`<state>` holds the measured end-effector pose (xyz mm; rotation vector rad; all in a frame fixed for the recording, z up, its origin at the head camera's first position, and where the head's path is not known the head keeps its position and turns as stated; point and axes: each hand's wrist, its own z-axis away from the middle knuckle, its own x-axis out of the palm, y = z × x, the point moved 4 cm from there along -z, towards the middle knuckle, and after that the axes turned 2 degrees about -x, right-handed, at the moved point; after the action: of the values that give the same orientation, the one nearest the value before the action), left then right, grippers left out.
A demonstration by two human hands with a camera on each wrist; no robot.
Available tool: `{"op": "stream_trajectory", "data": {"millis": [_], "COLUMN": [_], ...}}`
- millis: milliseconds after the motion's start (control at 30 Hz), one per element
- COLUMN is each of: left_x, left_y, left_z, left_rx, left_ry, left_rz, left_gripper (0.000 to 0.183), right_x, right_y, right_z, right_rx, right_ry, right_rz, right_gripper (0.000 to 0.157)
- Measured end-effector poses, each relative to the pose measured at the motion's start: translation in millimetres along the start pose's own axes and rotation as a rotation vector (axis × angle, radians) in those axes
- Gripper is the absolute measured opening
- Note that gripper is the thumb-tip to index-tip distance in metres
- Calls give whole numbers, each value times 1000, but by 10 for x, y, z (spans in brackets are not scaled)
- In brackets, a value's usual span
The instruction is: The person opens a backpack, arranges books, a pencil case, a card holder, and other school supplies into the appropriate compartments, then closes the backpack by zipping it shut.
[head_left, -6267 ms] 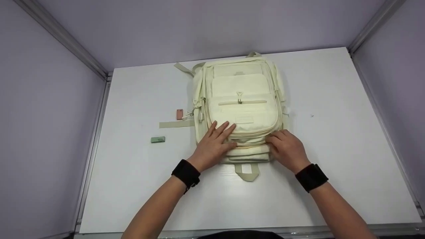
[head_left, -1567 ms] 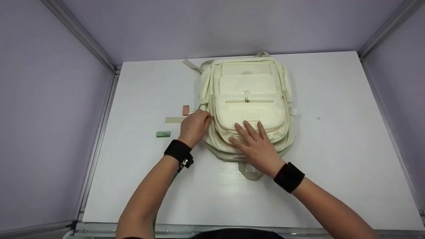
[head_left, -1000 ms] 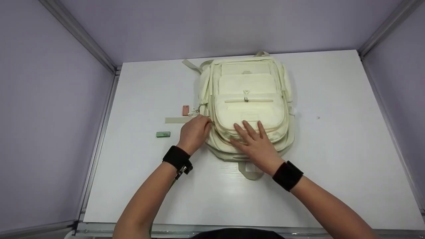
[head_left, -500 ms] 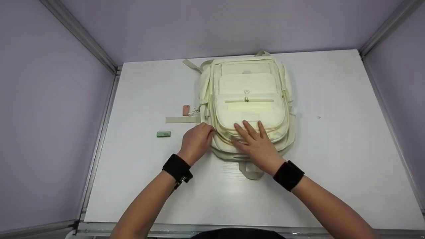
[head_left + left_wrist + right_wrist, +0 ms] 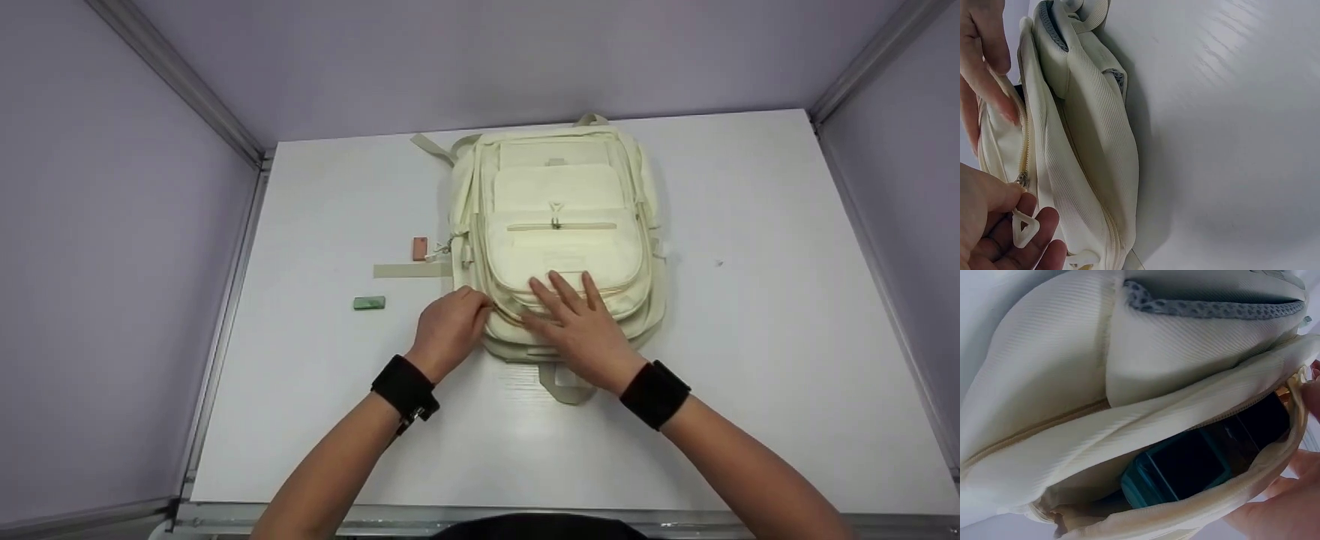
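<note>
A cream backpack (image 5: 566,247) lies on the white table with its front up. At its lower left edge my left hand (image 5: 452,328) pinches a zipper slider (image 5: 1023,180); in the left wrist view the triangular pull tab (image 5: 1026,228) hangs over the fingers. My right hand (image 5: 583,334) rests on the lower front with fingers spread. Through the unzipped gap of the front pocket, the right wrist view shows a teal item (image 5: 1176,467) with a dark flat face. Beside it sits something black (image 5: 1266,419), its kind unclear.
Left of the backpack lie a small red block (image 5: 420,248) and a small green block (image 5: 369,303). A beige strap (image 5: 411,271) sticks out between them. A carry loop (image 5: 564,386) extends toward the front. Purple-grey panels (image 5: 480,60) surround the table.
My left hand has drawn the slider down the backpack's left side toward the lower corner. The right hand has stayed on the front lately; seconds earlier it was at the lower right corner.
</note>
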<state>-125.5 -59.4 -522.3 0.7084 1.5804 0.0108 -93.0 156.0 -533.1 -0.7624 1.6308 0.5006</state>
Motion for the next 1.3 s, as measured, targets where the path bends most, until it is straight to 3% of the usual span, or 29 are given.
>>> {"op": "stream_trajectory", "data": {"millis": [200,367,533,633,1133,1300], "left_x": [10,18,26,31,139,188], "left_y": [-20,-32,-51,-50,155,273], "left_z": [7,37,64,66,150,176], "left_rx": [-15,-24,-64,-85,-63,-24], "left_ry": [0,5,-3,-12,-42,-80], "left_rz": [22,49,89,105,135,144], "left_gripper": [11,9,7,7,9,8], "right_x": [-84,-127,-108,-88,-64,-67], "right_y": [108,245,335,350,321,319], "right_z": [80,200,257,257,227,223], "right_rx": [80,186,296,327,339,340], "right_ry": [181,263,260,231,185,193], "right_rz": [-164,-236,-294,-285,-219,-208], "right_gripper": [27,40,64,70,68,68]}}
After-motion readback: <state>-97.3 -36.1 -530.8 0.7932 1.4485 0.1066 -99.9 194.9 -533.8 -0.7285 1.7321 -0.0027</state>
